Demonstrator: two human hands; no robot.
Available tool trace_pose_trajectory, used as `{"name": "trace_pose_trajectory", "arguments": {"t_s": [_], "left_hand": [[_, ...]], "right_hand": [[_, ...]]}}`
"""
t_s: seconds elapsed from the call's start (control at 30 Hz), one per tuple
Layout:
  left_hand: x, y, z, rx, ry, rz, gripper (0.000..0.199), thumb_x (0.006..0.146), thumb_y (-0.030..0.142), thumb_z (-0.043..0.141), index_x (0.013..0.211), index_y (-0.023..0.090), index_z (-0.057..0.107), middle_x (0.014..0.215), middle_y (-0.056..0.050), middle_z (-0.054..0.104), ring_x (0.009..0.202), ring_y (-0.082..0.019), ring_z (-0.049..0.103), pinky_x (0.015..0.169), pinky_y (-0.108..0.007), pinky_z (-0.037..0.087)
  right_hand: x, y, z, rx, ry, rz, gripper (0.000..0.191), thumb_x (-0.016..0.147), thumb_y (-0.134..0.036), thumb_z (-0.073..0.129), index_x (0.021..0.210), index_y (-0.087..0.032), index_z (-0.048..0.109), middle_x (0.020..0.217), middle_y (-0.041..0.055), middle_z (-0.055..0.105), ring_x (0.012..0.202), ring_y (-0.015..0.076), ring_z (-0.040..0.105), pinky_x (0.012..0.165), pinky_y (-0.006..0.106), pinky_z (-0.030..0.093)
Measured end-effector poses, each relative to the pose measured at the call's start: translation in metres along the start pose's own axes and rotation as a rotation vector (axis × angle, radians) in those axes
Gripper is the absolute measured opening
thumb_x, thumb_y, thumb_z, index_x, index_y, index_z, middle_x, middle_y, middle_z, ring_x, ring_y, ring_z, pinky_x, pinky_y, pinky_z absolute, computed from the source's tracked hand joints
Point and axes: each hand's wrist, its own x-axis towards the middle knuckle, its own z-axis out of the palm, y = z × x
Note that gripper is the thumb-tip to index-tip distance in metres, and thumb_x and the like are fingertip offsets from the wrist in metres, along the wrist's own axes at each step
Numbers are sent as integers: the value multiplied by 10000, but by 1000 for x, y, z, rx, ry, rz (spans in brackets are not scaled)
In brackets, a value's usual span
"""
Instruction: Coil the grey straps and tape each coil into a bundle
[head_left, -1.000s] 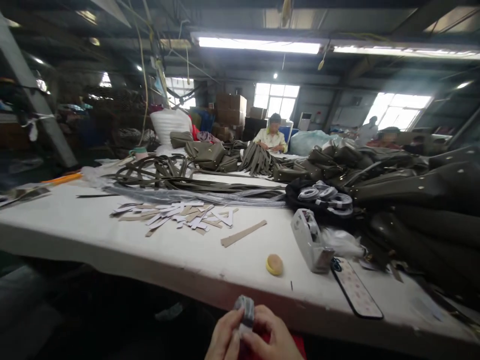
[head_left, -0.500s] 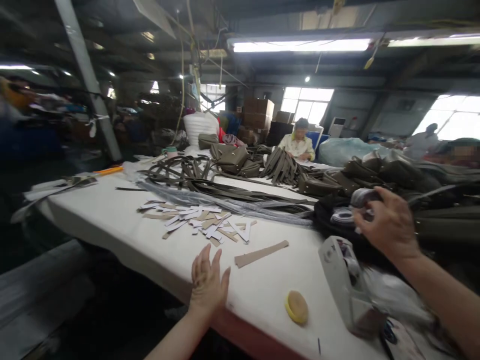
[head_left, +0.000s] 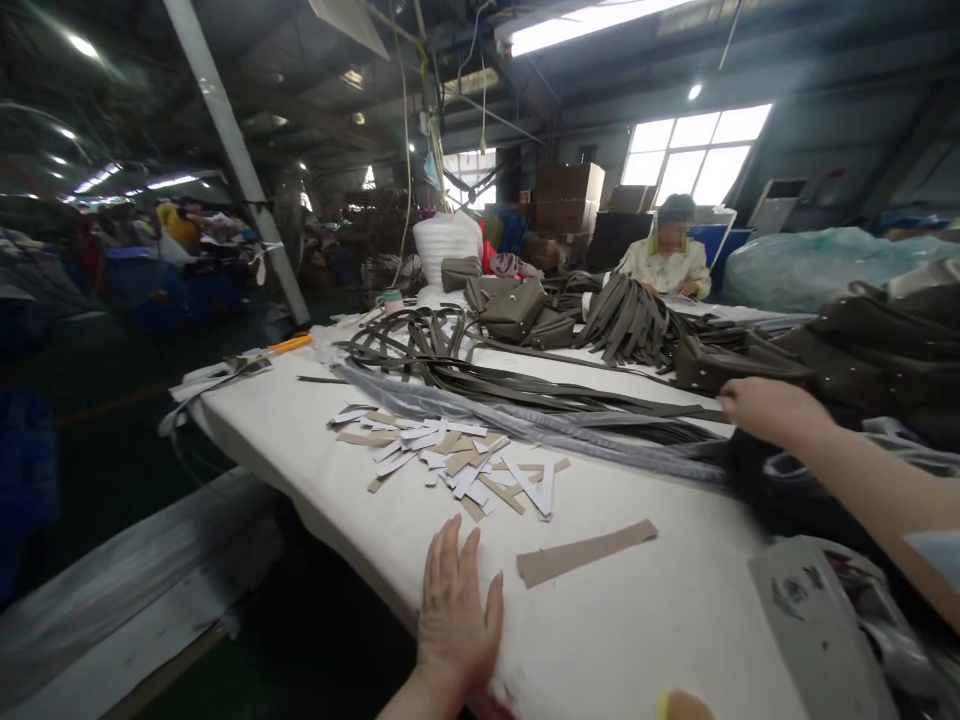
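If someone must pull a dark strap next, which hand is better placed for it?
Probably the right hand: it is at the ends of the dark straps, though contact is unclear. The left hand is spread at the table's near edge, closer to the paper strips.

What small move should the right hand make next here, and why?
Probably pinch one of the dark straps and draw it nearer: the right hand's fingertips are bunched at the straps' near end, though whether they grip one is unclear. The left hand is open at the edge of the white table, holding nothing.
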Motion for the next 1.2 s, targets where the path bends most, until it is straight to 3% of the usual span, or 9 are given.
{"name": "trace_pose_trajectory", "arguments": {"t_s": [0.13, 0.27, 0.37, 0.57, 0.77, 0.9, 1.03, 1.13, 1.2], "left_hand": [[-2, -3, 1, 2, 20, 23, 479, 834, 239, 533, 1296, 115, 503, 1474, -179, 355, 1371, -348, 309, 1065, -529, 371], [-5, -3, 1, 2, 6, 36, 489, 815, 228, 541, 1292, 123, 510, 1492, -177, 334, 1388, -350, 284, 1066, -529, 374], [-5, -1, 1, -31, -6, -4, 470, 808, 247, 558, 1263, 128, 548, 1491, -177, 349, 1390, -357, 287, 1080, -537, 357], [-6, 1, 4, -118, -19, -74, 454, 826, 350, 578, 1225, 134, 606, 1474, -170, 397, 1387, -358, 304, 1109, -537, 328], [4, 5, -15, -411, -127, -196, 444, 857, 408, 539, 1188, 124, 620, 1455, -176, 432, 1398, -334, 305, 1153, -541, 248], [49, 4, -55, -976, -255, -400, 554, 936, 537, 316, 1145, 123, 620, 1224, -189, 628, 1258, -309, 504, 1112, -538, 303], [112, -10, -119, -1725, -340, -665, 583, 968, 489, 251, 994, 64, 651, 900, -181, 724, 991, -282, 680, 968, -489, 469], [138, -32, -186, -1902, 17, -705, 317, 963, 264, 367, 899, 122, 643, 711, -50, 717, 776, -143, 708, 939, -326, 500], [139, -53, -235, -1820, 430, -539, 276, 955, 252, 409, 872, 112, 631, 668, -28, 709, 647, -126, 693, 890, -323, 522]], "right_hand": [[25, -57, 57, -67, -235, -45, 186, 870, -285, 590, 861, -148, 715, 882, 105, 701, 903, 261, 661, 782, 356, 481], [24, -100, 108, -104, -317, -77, 306, 703, -120, 638, 1004, -109, 690, 1036, 184, 693, 945, 305, 663, 758, 342, 465], [15, -107, 122, -141, -321, -46, 389, 704, -112, 595, 1084, -49, 650, 1071, 253, 666, 962, 338, 659, 759, 370, 461], [-16, -107, 97, -168, -269, -26, 176, 756, -163, 587, 885, -97, 688, 1005, 196, 691, 938, 293, 671, 750, 318, 454], [-49, -132, 19, -187, 87, 99, 377, 977, -269, 254, 1150, -91, 538, 997, 202, 678, 868, 300, 663, 666, 340, 405], [-126, -191, -34, -106, 414, -237, 263, 955, -291, 340, 1084, -173, 537, 817, 117, 687, 702, 257, 635, 605, 318, 357], [-218, -249, -45, -26, 357, -805, 213, 932, -226, 356, 891, -231, 565, 759, 60, 664, 655, 210, 590, 647, 314, 376], [-235, -245, -30, 25, 171, -738, 151, 903, -255, 438, 851, -233, 578, 777, 53, 676, 695, 212, 600, 641, 304, 388], [-221, -218, -19, 91, 51, -524, 166, 875, -357, 516, 826, -221, 599, 771, 56, 686, 691, 219, 606, 602, 294, 392]]}}
